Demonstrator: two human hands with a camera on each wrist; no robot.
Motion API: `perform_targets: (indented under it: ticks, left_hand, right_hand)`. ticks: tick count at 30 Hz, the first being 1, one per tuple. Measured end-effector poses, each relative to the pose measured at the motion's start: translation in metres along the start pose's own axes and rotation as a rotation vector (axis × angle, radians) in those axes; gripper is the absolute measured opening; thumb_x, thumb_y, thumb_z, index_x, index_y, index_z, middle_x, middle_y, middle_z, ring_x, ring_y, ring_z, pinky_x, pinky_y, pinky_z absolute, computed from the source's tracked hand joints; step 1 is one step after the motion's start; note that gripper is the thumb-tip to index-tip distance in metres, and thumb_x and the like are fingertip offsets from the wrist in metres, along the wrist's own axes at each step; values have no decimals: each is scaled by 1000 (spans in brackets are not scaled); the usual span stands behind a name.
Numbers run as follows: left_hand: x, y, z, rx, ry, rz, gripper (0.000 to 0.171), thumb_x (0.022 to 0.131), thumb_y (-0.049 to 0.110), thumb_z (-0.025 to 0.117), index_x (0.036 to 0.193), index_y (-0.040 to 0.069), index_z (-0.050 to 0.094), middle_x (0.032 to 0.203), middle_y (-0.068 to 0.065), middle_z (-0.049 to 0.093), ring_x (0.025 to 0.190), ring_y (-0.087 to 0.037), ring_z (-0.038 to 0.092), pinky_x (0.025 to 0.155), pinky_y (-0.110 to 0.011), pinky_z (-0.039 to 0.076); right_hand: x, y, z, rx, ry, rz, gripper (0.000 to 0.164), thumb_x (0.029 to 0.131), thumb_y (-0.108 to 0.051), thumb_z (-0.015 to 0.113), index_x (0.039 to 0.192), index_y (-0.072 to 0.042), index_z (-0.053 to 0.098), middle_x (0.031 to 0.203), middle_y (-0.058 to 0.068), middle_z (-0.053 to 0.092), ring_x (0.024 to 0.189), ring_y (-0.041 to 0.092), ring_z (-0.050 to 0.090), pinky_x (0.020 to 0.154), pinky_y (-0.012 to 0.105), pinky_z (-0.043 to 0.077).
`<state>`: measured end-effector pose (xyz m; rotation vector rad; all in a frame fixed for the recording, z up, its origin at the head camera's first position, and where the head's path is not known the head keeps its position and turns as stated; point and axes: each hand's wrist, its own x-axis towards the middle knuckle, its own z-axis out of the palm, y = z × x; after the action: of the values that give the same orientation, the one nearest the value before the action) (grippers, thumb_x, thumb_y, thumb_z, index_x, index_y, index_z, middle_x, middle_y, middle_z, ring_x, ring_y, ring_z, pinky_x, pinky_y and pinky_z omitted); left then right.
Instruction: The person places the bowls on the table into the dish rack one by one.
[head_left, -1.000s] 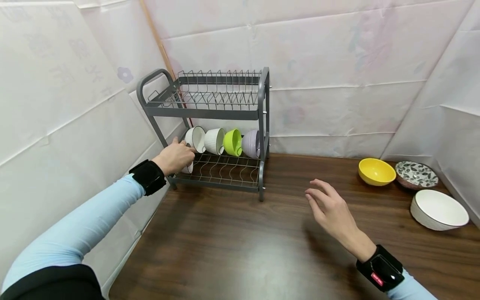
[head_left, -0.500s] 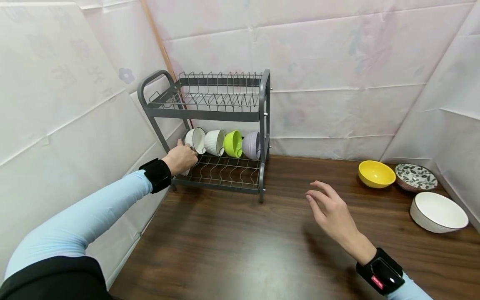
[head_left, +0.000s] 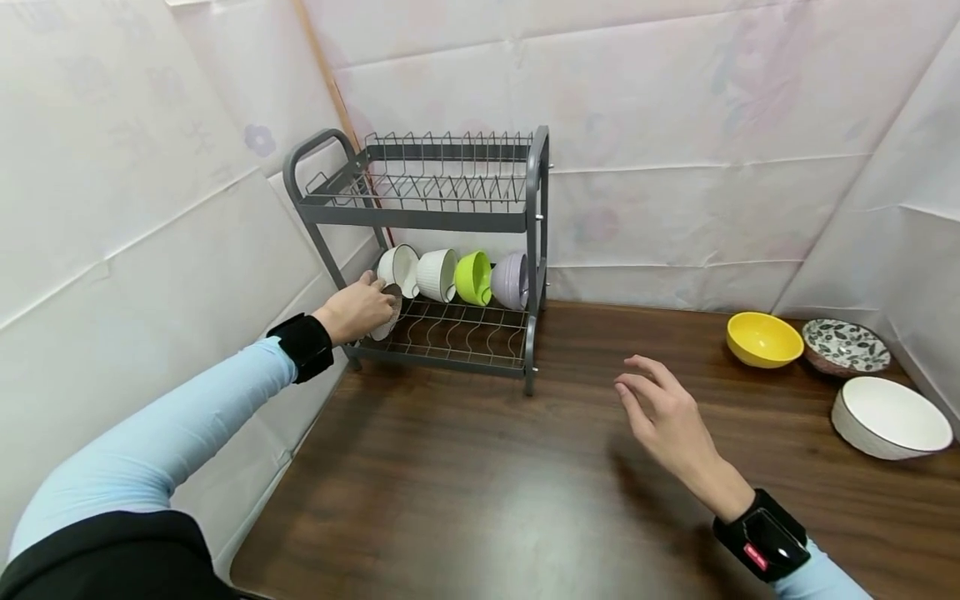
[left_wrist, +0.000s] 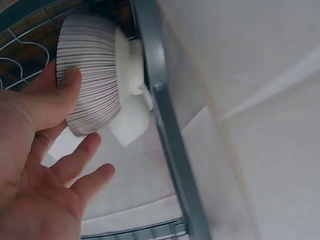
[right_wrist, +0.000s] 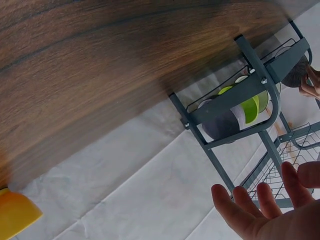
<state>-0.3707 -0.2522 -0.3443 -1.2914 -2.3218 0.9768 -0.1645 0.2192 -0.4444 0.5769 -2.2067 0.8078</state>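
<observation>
In the head view my left hand [head_left: 354, 312] is at the left end of the dish rack's [head_left: 420, 218] lower tier. It pinches a ribbed, pale grey bowl [head_left: 387, 313] that stands on its side. The left wrist view has the thumb against the ribs of this bowl [left_wrist: 92, 75] and other fingers near its rim. Behind it a white cup [head_left: 399, 268], a ribbed white cup [head_left: 435, 275], a lime green cup [head_left: 472, 277] and a lilac cup [head_left: 510, 281] lie tipped in a row. My right hand [head_left: 671, 429] hovers over the table, fingers loosely bent, holding nothing.
On the brown wooden table [head_left: 465, 467], a yellow bowl [head_left: 763, 340], a floral-patterned bowl [head_left: 846, 346] and a white bowl [head_left: 891, 418] stand at the right. The rack's upper tier [head_left: 435, 179] has wire slots. White sheeting [head_left: 697, 167] walls the back and sides.
My left hand has shifted slightly left against the rack, and more of the ribbed bowl shows at its fingers. The right hand keeps its place. The head view has shifted a little.
</observation>
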Motion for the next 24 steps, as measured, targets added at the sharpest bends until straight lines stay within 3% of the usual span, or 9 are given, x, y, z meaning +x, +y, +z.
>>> perform_targets:
  ticks: [6,10,18,24]
  left_hand:
    - [-6,-1,6,-34,24,-20,31,82,1,84,62,10,63,82,-4,68,86,-37,62,81,-50,51]
    - [-8,1,3,-76,16,-54,28,83,-1,83,65,9,64,82,-6,66,86,-39,64,85,-56,53]
    - [-13,5,1,-158,18,-126,23,86,-3,79,70,7,66,79,-8,66,75,-36,64,73,-51,53]
    - [-13,3,-3,-242,5,-202,17,86,-8,75,75,4,69,84,-13,69,83,-38,68,79,-62,56]
  right_hand:
    - [0,-2,-3,-14,7,-10,18,90,3,80,107,-2,78,128,16,66,107,29,68,82,21,50]
    - [-2,-2,-3,-17,10,-7,19,89,5,80,106,-2,78,128,16,66,105,28,68,80,20,50]
    - [-3,2,-5,-19,4,-2,19,89,4,80,106,-4,78,127,17,66,106,28,68,83,21,49]
    - [-4,3,-8,-27,-2,7,15,92,1,79,106,-4,77,127,15,66,104,26,68,70,26,52]
